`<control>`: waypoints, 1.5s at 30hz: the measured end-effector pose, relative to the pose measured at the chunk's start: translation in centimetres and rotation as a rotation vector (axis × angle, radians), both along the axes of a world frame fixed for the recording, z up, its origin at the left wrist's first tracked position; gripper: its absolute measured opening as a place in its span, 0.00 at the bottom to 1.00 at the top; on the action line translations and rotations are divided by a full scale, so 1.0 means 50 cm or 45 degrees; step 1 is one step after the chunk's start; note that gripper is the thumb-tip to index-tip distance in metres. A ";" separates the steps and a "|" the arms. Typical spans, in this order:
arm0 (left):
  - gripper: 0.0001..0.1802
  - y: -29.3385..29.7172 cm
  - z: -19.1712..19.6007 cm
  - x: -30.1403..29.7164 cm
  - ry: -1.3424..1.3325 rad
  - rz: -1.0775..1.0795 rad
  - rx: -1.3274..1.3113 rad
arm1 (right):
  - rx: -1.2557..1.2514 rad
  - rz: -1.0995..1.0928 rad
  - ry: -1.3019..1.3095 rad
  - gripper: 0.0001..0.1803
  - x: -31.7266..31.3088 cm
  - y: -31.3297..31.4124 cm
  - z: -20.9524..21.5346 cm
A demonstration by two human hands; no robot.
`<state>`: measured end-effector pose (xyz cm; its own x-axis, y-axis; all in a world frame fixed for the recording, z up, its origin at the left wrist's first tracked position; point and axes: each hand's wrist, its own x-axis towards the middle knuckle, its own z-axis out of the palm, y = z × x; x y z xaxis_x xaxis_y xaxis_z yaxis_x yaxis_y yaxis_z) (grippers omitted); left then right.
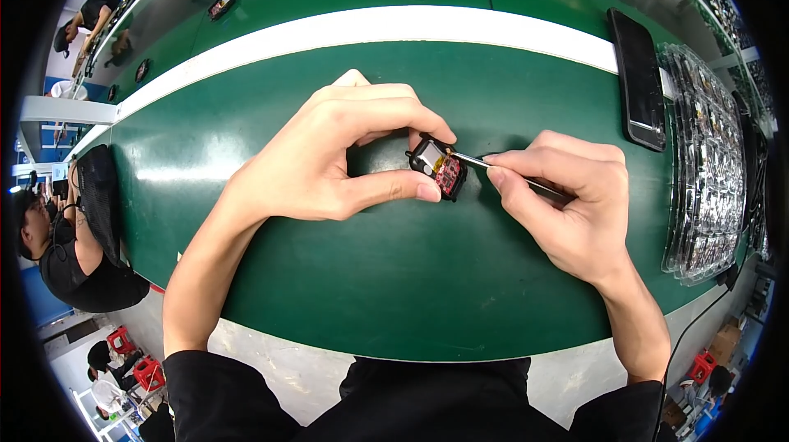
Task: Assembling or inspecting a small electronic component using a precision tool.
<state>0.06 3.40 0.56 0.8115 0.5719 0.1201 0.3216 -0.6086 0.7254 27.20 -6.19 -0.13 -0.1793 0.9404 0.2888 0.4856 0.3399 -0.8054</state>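
A small black electronic module (439, 167), its red circuit board exposed, is being pinched between thumb and forefinger of the left hand (329, 158) just above the green work surface (394, 277). A thin metal tool (477, 162) is being gripped by the right hand (567, 203), its tip being pressed against the module. A dark phone (637, 80) and stacked clear trays (707, 162) are being kept to the right

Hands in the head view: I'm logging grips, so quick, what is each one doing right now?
Left hand: closed, pinching the small black device between thumb and fingers.
Right hand: closed on thin metal tweezers, tip at the device.
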 end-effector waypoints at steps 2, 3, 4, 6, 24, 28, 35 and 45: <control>0.29 -0.003 0.004 0.000 0.016 -0.002 0.000 | 0.016 0.010 -0.009 0.05 -0.001 0.000 0.000; 0.28 -0.004 0.004 0.002 -0.017 -0.006 0.018 | 0.004 0.004 -0.002 0.06 -0.002 0.000 0.000; 0.27 -0.004 0.004 0.003 -0.050 -0.010 0.036 | -0.007 -0.002 0.007 0.06 -0.003 0.001 -0.001; 0.26 -0.003 -0.008 0.002 -0.063 -0.039 0.064 | -0.009 -0.005 0.021 0.06 -0.005 -0.001 -0.003; 0.23 -0.001 -0.007 0.011 -0.043 -0.059 0.073 | 0.080 0.002 -0.014 0.07 0.002 -0.005 -0.010; 0.24 -0.001 -0.013 0.012 -0.092 -0.065 0.074 | 0.161 0.023 -0.039 0.08 -0.002 -0.011 -0.015; 0.18 -0.003 -0.010 0.017 -0.120 -0.067 0.043 | 0.151 0.021 -0.064 0.08 0.004 -0.014 -0.011; 0.22 -0.009 -0.013 0.012 -0.080 -0.041 0.099 | 0.019 -0.079 0.021 0.06 0.015 -0.022 -0.012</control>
